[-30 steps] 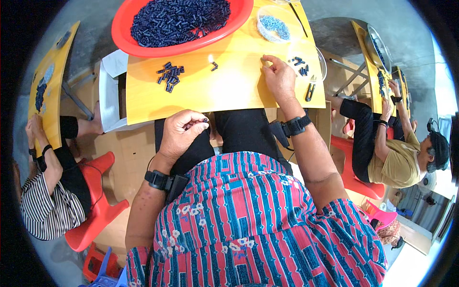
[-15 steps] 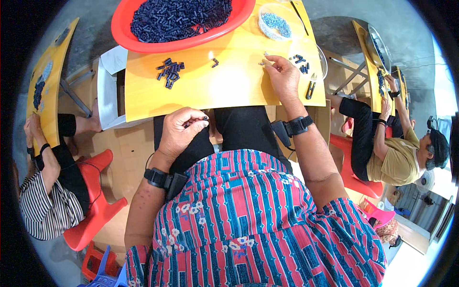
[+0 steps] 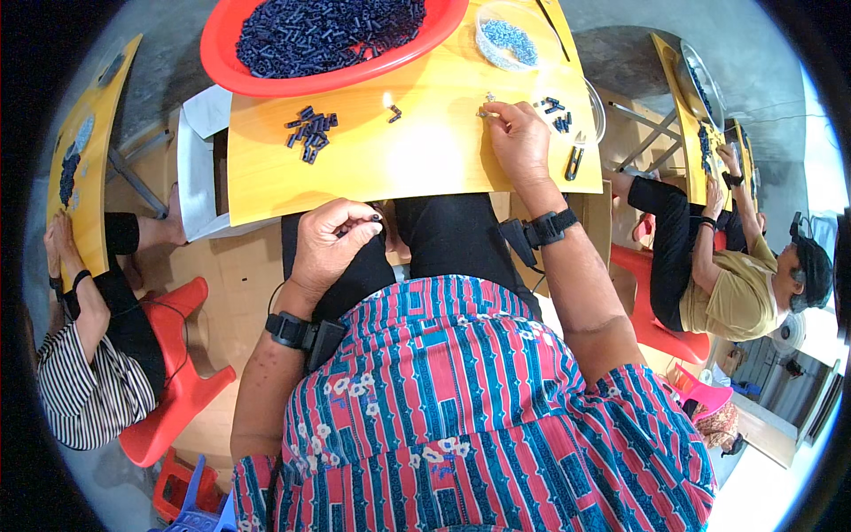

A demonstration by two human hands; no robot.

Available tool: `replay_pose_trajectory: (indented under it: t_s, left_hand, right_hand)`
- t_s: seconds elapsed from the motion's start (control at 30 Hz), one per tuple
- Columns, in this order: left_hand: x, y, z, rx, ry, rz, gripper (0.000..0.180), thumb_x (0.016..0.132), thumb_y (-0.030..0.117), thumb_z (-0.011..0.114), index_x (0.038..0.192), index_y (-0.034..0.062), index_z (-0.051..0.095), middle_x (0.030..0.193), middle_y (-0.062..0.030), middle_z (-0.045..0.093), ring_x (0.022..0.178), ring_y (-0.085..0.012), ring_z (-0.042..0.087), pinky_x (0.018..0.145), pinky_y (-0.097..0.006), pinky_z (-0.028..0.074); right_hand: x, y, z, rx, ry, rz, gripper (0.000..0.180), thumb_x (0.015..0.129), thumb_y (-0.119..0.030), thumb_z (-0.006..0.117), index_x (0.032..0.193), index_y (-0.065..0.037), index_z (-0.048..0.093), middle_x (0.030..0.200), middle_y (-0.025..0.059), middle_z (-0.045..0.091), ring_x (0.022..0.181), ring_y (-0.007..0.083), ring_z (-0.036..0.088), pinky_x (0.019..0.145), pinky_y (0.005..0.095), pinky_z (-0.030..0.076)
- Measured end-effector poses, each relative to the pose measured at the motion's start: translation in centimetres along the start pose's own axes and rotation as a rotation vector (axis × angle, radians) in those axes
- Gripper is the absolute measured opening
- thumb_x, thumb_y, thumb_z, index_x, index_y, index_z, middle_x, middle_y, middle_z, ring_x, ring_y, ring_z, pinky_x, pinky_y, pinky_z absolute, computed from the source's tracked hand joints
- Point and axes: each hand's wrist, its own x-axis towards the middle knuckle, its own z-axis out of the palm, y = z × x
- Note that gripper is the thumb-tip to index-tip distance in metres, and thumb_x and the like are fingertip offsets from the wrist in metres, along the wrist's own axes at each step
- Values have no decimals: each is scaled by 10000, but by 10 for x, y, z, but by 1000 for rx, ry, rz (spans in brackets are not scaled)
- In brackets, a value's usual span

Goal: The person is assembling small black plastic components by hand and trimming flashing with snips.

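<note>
My left hand is held over my lap below the table's near edge. Its thumb and forefinger pinch a small black cylindrical piece. Over the right part of the yellow table, my right hand has thumb and forefinger close together at the tabletop. A tiny pale piece shows at these fingertips; whether it is gripped is unclear. Another tiny pale piece lies just beyond. Several dark tube pieces lie to the right of this hand, near black-handled thread snips.
A red basin full of dark tubes stands at the far left. Beside it is a clear tub of small blue pieces. A pile of dark tubes and a few loose ones lie on the table. People work at tables on both sides.
My right hand has shifted slightly left, its fingers drawing down toward the tiny pale piece on the table. My left hand keeps its pinch on the black piece. The view has shifted slightly.
</note>
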Motion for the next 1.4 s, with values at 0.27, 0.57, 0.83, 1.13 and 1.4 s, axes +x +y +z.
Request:
replay_pose_trajectory:
  t_s: [0.27, 0.57, 0.83, 1.13, 1.4]
  left_hand:
    - [2, 4, 0, 19, -10, 11, 111, 789, 29, 704, 892, 4, 672, 787, -40, 666, 671, -77, 582, 618, -220, 471]
    - [2, 3, 0, 19, 8, 16, 111, 781, 33, 707, 886, 12, 677, 766, -35, 659, 655, -78, 572, 609, -221, 465]
    - [1, 3, 0, 18, 4, 19, 109, 785, 28, 703, 890, 9, 676, 764, -35, 659, 664, -77, 583, 610, -222, 469]
    - [1, 3, 0, 12, 3, 10, 102, 787, 24, 700, 885, 12, 677, 764, -30, 656, 664, -70, 579, 613, -216, 470]
    - [1, 2, 0, 6, 6, 11, 96, 790, 42, 702, 880, 17, 678, 751, -18, 648, 654, -65, 566, 612, -212, 465]
  right_hand:
    - [2, 0, -3, -74, -63, -2, 131, 816, -91, 590, 868, -45, 701, 883, 166, 622, 825, 343, 612, 767, 407, 494]
    - [2, 1, -6, -81, -89, -6, 141, 824, -86, 578, 869, -21, 695, 892, 196, 622, 844, 356, 609, 779, 411, 495]
    - [1, 8, -7, -170, -37, -82, 123, 790, -42, 656, 895, -40, 721, 828, 130, 662, 723, 236, 638, 682, 321, 523]
    - [2, 11, -3, -164, 0, -109, 93, 766, -40, 662, 842, -43, 715, 803, 123, 655, 724, 255, 636, 677, 330, 521]
    - [0, 4, -5, -103, -63, -74, 144, 823, -89, 541, 798, -14, 662, 842, 188, 613, 811, 361, 599, 750, 435, 490]
